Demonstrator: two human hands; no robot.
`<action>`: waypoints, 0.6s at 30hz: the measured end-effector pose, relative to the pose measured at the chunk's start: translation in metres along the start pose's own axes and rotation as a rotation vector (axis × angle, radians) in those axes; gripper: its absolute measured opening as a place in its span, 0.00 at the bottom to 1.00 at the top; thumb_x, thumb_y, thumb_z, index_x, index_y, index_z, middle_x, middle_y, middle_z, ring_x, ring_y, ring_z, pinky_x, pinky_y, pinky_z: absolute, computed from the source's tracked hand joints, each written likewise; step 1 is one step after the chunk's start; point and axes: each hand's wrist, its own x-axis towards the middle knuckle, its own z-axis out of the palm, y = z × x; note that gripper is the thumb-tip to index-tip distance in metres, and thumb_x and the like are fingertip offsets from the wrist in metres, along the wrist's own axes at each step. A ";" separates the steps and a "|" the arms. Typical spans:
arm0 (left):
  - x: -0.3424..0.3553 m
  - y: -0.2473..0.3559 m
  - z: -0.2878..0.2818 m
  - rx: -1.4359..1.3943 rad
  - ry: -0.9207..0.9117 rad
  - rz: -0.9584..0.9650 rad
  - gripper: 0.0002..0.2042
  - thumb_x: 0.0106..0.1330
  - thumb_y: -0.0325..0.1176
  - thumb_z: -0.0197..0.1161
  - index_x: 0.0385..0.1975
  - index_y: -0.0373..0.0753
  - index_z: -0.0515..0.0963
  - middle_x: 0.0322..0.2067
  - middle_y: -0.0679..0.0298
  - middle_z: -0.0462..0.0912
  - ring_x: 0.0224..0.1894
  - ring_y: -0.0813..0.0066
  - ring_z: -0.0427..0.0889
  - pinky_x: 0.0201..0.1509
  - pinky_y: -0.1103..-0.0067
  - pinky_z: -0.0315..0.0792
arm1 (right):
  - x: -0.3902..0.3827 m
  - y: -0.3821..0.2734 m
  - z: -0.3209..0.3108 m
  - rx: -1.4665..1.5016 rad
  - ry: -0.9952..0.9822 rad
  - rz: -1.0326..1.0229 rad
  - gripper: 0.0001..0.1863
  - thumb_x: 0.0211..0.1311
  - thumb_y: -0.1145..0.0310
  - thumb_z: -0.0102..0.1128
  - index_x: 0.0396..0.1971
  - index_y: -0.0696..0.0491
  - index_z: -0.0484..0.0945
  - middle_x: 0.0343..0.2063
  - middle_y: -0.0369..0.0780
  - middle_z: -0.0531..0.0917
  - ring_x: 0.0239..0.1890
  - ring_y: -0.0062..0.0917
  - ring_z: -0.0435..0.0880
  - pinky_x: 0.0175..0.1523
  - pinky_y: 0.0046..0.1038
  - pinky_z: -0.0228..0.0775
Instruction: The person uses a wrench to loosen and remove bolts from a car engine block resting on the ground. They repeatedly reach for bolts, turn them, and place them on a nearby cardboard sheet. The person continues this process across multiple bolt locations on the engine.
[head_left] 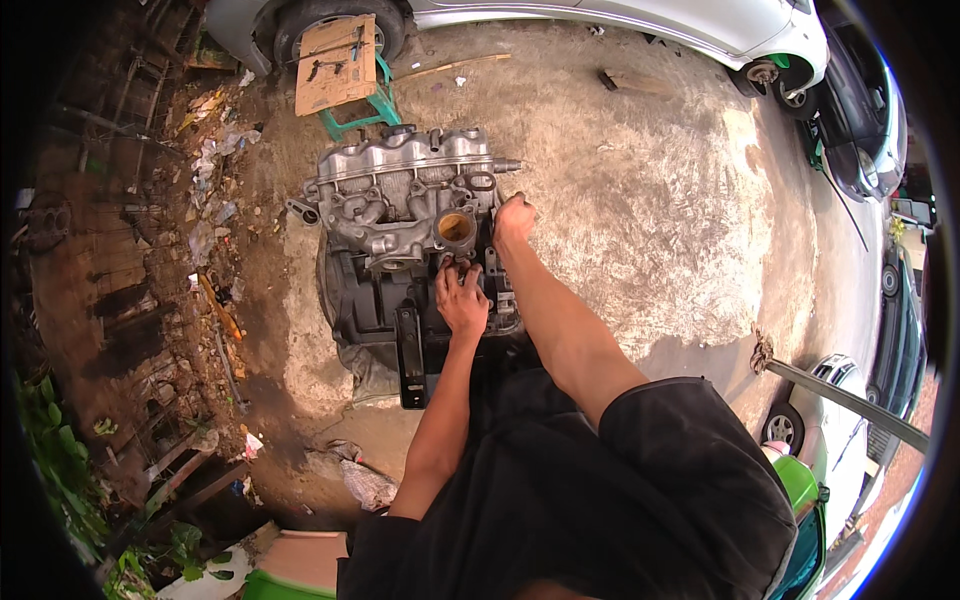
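On the concrete floor (620, 180), near the left edge of its pale patch, sits the engine (405, 230): silver upper casting toward the far side, dark lower block toward the person. It rests directly on the ground, probably because it is too heavy to work on anywhere else, and it stands upright so its near face is open to both hands.

Left hand (462, 300): flat against the dark near face just below the round port (456, 229), fingers spread and pointing away from the body. It grips nothing; palm and fingertips press on the metal. Judged to be steadying or feeling a fitting there. Forearm runs nearly straight up from the lower edge of view, elbow slightly bent.

Right hand (514, 218): at the engine's right edge, beside the protruding stub (506, 165), curled into a closed fist. Whether it holds a small part or tool cannot be told; the knuckles hide it. Arm extended well forward, longer reach than the left, crossing above the dark shorts (600, 480).

Surroundings: green stool (355, 100) topped with cardboard just beyond the engine; white car (600, 20) along the far edge; litter along the left edge of the floor.
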 end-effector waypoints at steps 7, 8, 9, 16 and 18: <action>0.004 -0.003 0.001 -0.010 0.079 0.075 0.22 0.46 0.17 0.63 0.42 0.48 0.80 0.47 0.59 0.76 0.63 0.52 0.70 0.60 0.59 0.72 | 0.004 0.010 0.001 -0.075 -0.058 -0.106 0.29 0.71 0.53 0.38 0.49 0.65 0.76 0.52 0.62 0.78 0.56 0.56 0.76 0.63 0.48 0.66; 0.003 -0.003 0.001 -0.014 0.082 0.078 0.23 0.46 0.17 0.63 0.42 0.48 0.80 0.47 0.59 0.76 0.63 0.52 0.70 0.60 0.59 0.72 | 0.006 0.012 0.001 -0.098 -0.067 -0.129 0.29 0.71 0.53 0.38 0.50 0.65 0.76 0.53 0.62 0.77 0.56 0.56 0.76 0.63 0.48 0.65; 0.001 -0.002 0.000 -0.014 0.052 0.065 0.22 0.47 0.17 0.64 0.43 0.49 0.81 0.48 0.59 0.76 0.64 0.53 0.69 0.62 0.58 0.71 | 0.007 0.013 0.002 -0.062 -0.039 -0.079 0.28 0.72 0.54 0.38 0.50 0.64 0.76 0.52 0.62 0.78 0.56 0.56 0.76 0.62 0.48 0.66; 0.003 -0.007 -0.006 -0.204 0.083 0.072 0.25 0.50 0.17 0.62 0.50 0.44 0.74 0.47 0.61 0.78 0.64 0.57 0.71 0.66 0.57 0.62 | 0.023 0.026 0.013 -0.234 -0.141 -0.476 0.24 0.72 0.58 0.38 0.52 0.58 0.76 0.47 0.59 0.79 0.51 0.55 0.79 0.57 0.49 0.70; 0.005 -0.003 -0.008 -0.386 0.111 0.004 0.27 0.51 0.17 0.61 0.54 0.43 0.69 0.46 0.63 0.80 0.61 0.60 0.74 0.67 0.59 0.57 | 0.027 0.026 0.011 -0.252 -0.216 -0.530 0.21 0.71 0.61 0.40 0.51 0.59 0.76 0.46 0.59 0.79 0.48 0.57 0.79 0.54 0.50 0.72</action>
